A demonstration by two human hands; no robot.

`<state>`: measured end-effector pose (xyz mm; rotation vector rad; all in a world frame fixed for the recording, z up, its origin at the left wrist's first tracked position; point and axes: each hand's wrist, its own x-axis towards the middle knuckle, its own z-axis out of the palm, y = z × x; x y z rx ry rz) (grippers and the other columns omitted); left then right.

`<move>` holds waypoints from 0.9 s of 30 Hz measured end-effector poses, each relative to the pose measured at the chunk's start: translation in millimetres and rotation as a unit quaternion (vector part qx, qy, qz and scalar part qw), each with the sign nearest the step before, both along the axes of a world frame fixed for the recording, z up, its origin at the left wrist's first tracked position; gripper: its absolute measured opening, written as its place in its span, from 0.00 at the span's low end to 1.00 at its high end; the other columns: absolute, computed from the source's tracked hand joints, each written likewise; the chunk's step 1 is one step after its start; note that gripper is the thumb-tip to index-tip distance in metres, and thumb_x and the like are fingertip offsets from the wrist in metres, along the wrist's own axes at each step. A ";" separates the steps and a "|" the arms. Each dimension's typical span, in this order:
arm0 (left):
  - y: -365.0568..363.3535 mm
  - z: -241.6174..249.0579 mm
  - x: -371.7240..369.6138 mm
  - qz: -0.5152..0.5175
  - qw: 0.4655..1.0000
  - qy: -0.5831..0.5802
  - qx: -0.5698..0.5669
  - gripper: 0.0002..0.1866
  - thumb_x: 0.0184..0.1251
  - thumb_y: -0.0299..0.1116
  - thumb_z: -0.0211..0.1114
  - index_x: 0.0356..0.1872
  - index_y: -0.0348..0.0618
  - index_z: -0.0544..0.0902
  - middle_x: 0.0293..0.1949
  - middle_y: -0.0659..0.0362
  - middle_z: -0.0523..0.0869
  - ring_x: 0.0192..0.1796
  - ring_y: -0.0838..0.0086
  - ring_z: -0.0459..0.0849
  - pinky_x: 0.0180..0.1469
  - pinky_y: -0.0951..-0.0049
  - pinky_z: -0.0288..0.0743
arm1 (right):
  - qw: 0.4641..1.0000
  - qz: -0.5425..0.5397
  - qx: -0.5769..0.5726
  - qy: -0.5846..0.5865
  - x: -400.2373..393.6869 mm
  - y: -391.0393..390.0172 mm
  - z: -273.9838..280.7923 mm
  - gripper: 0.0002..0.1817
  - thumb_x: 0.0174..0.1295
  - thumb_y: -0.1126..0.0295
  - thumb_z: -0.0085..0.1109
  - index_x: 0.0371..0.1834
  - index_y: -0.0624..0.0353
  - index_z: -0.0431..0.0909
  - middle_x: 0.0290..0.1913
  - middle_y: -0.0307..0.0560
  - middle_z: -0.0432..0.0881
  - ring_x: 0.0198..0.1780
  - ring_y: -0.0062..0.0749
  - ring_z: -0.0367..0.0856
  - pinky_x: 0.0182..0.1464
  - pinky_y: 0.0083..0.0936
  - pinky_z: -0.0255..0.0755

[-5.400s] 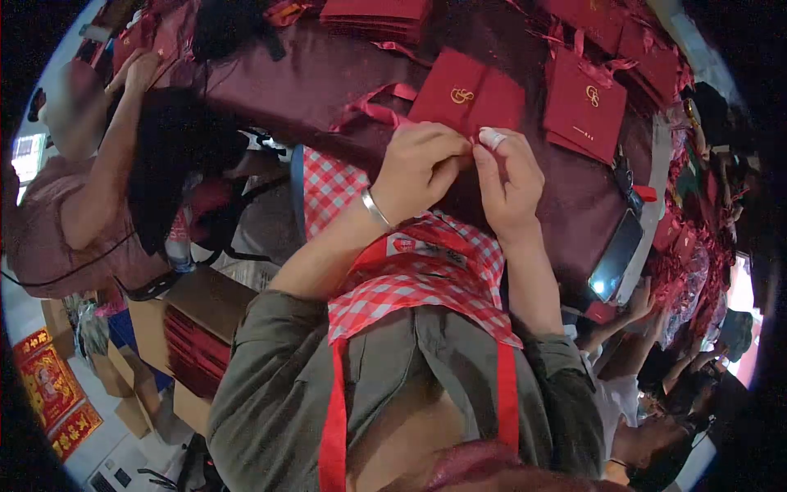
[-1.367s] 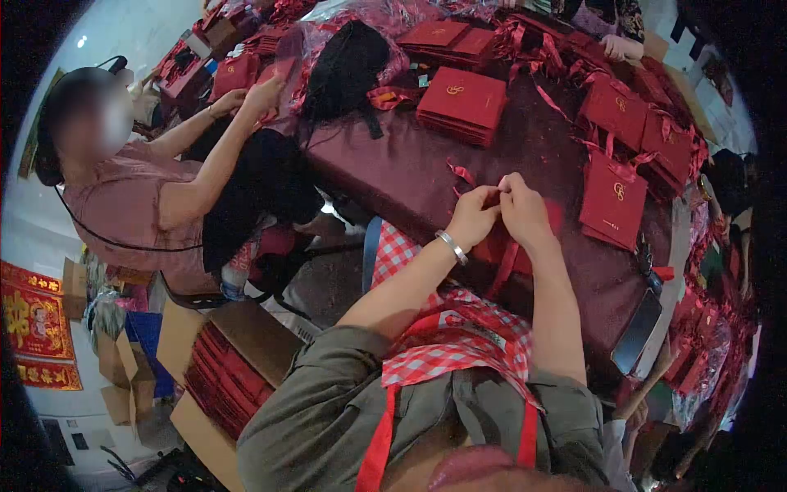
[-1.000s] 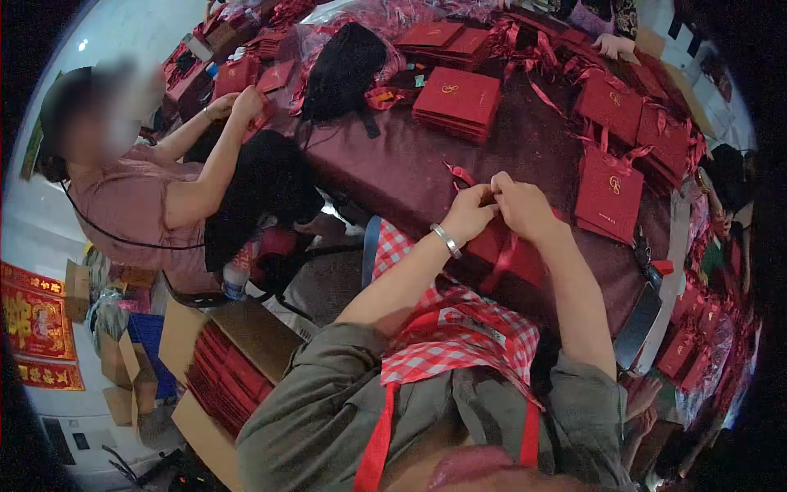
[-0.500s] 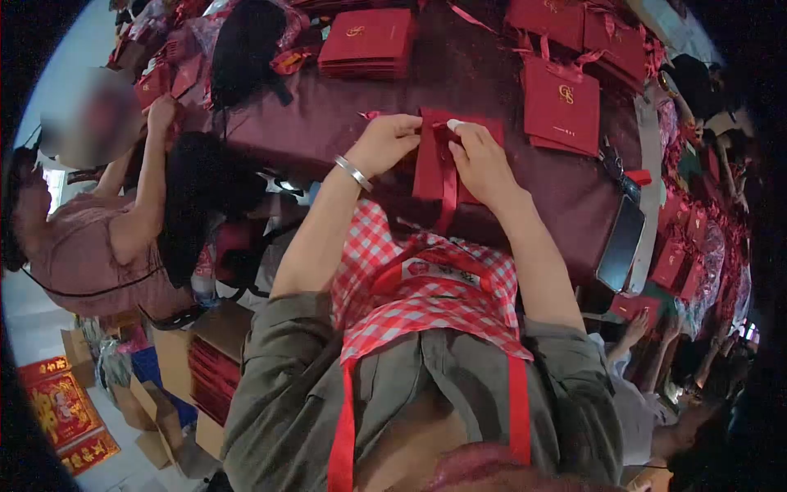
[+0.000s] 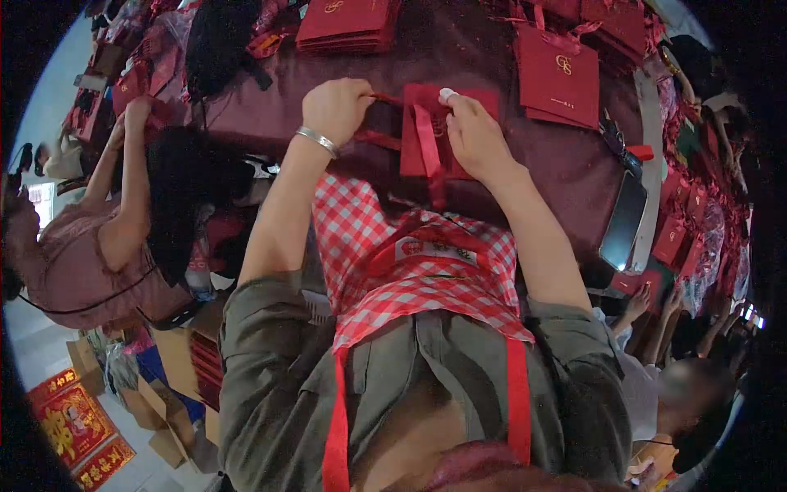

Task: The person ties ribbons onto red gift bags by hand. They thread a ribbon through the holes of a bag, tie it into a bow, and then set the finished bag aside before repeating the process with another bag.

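Note:
A dark red paper gift bag (image 5: 448, 162) lies flat on the cloth in front of me, its gold print partly covered. My right hand (image 5: 478, 138) is closed at the bag's upper right, with a white covering on one fingertip. My left hand (image 5: 334, 108), wearing a silver bracelet, is off to the left of the bag, its fingers pinching a thin red ribbon (image 5: 387, 99) that stretches from the bag. A wider pinkish-red ribbon (image 5: 428, 143) hangs down over the bag's front toward my checked apron (image 5: 361, 221).
Stacked red bags (image 5: 348, 25) lie at the back of the dark red tablecloth (image 5: 279, 107), with more bags (image 5: 560, 78) at the right. A phone (image 5: 624, 217) rests by the right edge. Another person (image 5: 90, 246) works at the left; other people's hands show at lower right.
My left hand has moved up and left, away from the bag, drawing the thin ribbon out sideways. My right hand stays at the bag. The view has shifted slightly.

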<state>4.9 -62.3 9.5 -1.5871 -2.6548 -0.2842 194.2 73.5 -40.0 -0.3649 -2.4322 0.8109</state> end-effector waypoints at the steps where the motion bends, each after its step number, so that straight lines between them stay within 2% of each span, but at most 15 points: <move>1: -5.7 -1.9 -7.0 -0.026 0.999 0.013 0.027 0.07 0.58 0.41 0.60 0.33 0.54 0.84 0.32 0.58 0.84 0.36 0.60 0.82 0.38 0.60 0.76 | 1.000 -0.006 -0.009 -0.013 -0.1 -0.9 -0.9 0.18 0.62 0.72 0.45 0.56 0.62 0.67 0.51 0.63 0.74 0.53 0.57 0.72 0.54 0.43 0.69; 4: -14.0 -4.9 -4.1 -0.013 0.997 0.027 0.073 0.08 0.58 0.41 0.60 0.34 0.56 0.84 0.33 0.59 0.83 0.36 0.60 0.82 0.38 0.61 0.76 | 1.000 -0.006 0.023 -0.005 0.2 -1.2 0.7 0.18 0.62 0.72 0.45 0.56 0.62 0.68 0.51 0.62 0.74 0.53 0.56 0.72 0.54 0.42 0.70; 6: -22.4 -3.6 10.6 -0.019 0.993 0.016 0.117 0.08 0.58 0.39 0.62 0.36 0.53 0.84 0.32 0.58 0.82 0.36 0.59 0.82 0.37 0.62 0.76 | 1.000 -0.001 0.022 -0.021 2.2 -3.6 7.7 0.18 0.62 0.73 0.45 0.55 0.64 0.67 0.53 0.60 0.74 0.55 0.54 0.71 0.57 0.40 0.67; 8: -34.6 -2.1 29.4 0.022 0.969 -0.042 0.243 0.08 0.56 0.34 0.65 0.36 0.46 0.84 0.30 0.55 0.82 0.33 0.60 0.82 0.35 0.65 0.76 | 0.999 0.000 0.019 -0.038 3.0 -4.5 7.6 0.18 0.61 0.75 0.45 0.55 0.65 0.67 0.54 0.59 0.73 0.57 0.51 0.70 0.60 0.37 0.65; 9: -48.7 -4.9 43.7 0.013 0.940 -0.193 0.282 0.09 0.57 0.31 0.66 0.36 0.39 0.83 0.30 0.52 0.83 0.32 0.64 0.83 0.34 0.69 0.75 | 1.000 -0.002 0.018 -0.018 2.3 -3.8 4.7 0.17 0.62 0.73 0.45 0.55 0.63 0.68 0.53 0.60 0.74 0.56 0.53 0.71 0.58 0.39 0.67; 11: -76.9 -11.8 68.6 0.022 0.879 -0.464 0.110 0.10 0.59 0.32 0.65 0.37 0.36 0.82 0.31 0.51 0.85 0.32 0.69 0.84 0.36 0.72 0.76 | 1.000 -0.004 0.012 -0.005 1.4 -4.5 0.8 0.17 0.62 0.72 0.45 0.55 0.62 0.69 0.52 0.61 0.74 0.54 0.55 0.72 0.56 0.41 0.69; 12: -85.7 -17.7 79.4 -0.064 0.855 -0.511 0.059 0.13 0.60 0.33 0.65 0.40 0.33 0.81 0.30 0.54 0.85 0.34 0.72 0.83 0.37 0.74 0.76 | 1.000 -0.005 0.030 0.000 1.1 -4.9 2.6 0.17 0.62 0.73 0.45 0.55 0.61 0.69 0.52 0.60 0.74 0.53 0.55 0.73 0.55 0.41 0.69; 14: -97.4 -63.6 98.5 -0.069 0.845 -0.529 0.047 0.17 0.59 0.36 0.67 0.44 0.34 0.80 0.32 0.56 0.85 0.35 0.74 0.82 0.39 0.75 0.76 | 0.997 -0.007 0.074 0.024 -2.2 -1.5 -4.7 0.16 0.62 0.73 0.45 0.54 0.61 0.70 0.50 0.58 0.76 0.51 0.53 0.75 0.52 0.40 0.72; 16: -93.6 -98.5 118.1 -0.072 0.870 -0.464 0.151 0.22 0.58 0.39 0.68 0.48 0.34 0.77 0.36 0.57 0.84 0.37 0.76 0.81 0.40 0.74 0.75 | 0.996 -0.002 0.076 0.037 -1.7 -0.6 -4.4 0.16 0.62 0.73 0.46 0.53 0.61 0.70 0.49 0.57 0.76 0.50 0.52 0.75 0.50 0.39 0.73; 17: -91.2 -101.8 121.0 -0.064 0.851 -0.512 0.100 0.25 0.57 0.40 0.69 0.50 0.33 0.75 0.39 0.56 0.83 0.39 0.77 0.81 0.41 0.74 0.75 | 0.995 0.001 0.081 0.054 -1.7 -0.7 -3.6 0.16 0.61 0.73 0.46 0.52 0.60 0.71 0.48 0.57 0.77 0.50 0.52 0.76 0.49 0.39 0.74; 20: -69.9 -90.8 131.8 -0.021 0.807 -0.587 0.058 0.24 0.57 0.40 0.69 0.48 0.31 0.76 0.37 0.57 0.83 0.37 0.78 0.79 0.38 0.76 0.75 | 0.995 -0.003 0.083 0.047 -2.0 0.8 -4.4 0.16 0.60 0.73 0.48 0.51 0.61 0.71 0.47 0.56 0.77 0.50 0.50 0.76 0.48 0.38 0.74; 22: -60.9 -94.2 139.9 -0.014 0.804 -0.594 0.037 0.21 0.58 0.38 0.68 0.45 0.31 0.77 0.34 0.58 0.83 0.34 0.78 0.78 0.36 0.76 0.74 | 0.995 0.003 0.079 0.054 -1.4 0.4 -3.3 0.16 0.59 0.73 0.48 0.51 0.61 0.71 0.47 0.57 0.77 0.50 0.50 0.75 0.49 0.39 0.74; 24: -56.8 -117.3 144.0 -0.006 0.766 -0.633 0.115 0.15 0.60 0.36 0.66 0.39 0.31 0.80 0.29 0.58 0.83 0.29 0.78 0.77 0.32 0.74 0.72 | 0.995 0.007 0.087 0.057 -1.8 0.1 -2.6 0.16 0.59 0.73 0.48 0.51 0.62 0.71 0.47 0.57 0.77 0.52 0.50 0.75 0.52 0.39 0.72; 25: -58.1 -121.8 143.9 -0.007 0.766 -0.632 0.115 0.15 0.60 0.36 0.66 0.39 0.31 0.80 0.29 0.58 0.83 0.29 0.78 0.77 0.32 0.74 0.72 | 0.995 0.006 0.087 0.058 -1.9 -0.4 -2.0 0.16 0.59 0.73 0.48 0.51 0.62 0.71 0.47 0.57 0.77 0.52 0.50 0.75 0.52 0.39 0.72; 27: -60.1 -125.6 144.3 0.006 0.829 -0.549 0.109 0.11 0.61 0.35 0.64 0.34 0.34 0.82 0.25 0.54 0.83 0.27 0.76 0.79 0.31 0.70 0.72 | 0.996 0.010 0.066 0.056 -1.0 -2.8 3.5 0.15 0.59 0.72 0.50 0.50 0.61 0.72 0.47 0.55 0.77 0.53 0.52 0.74 0.55 0.39 0.70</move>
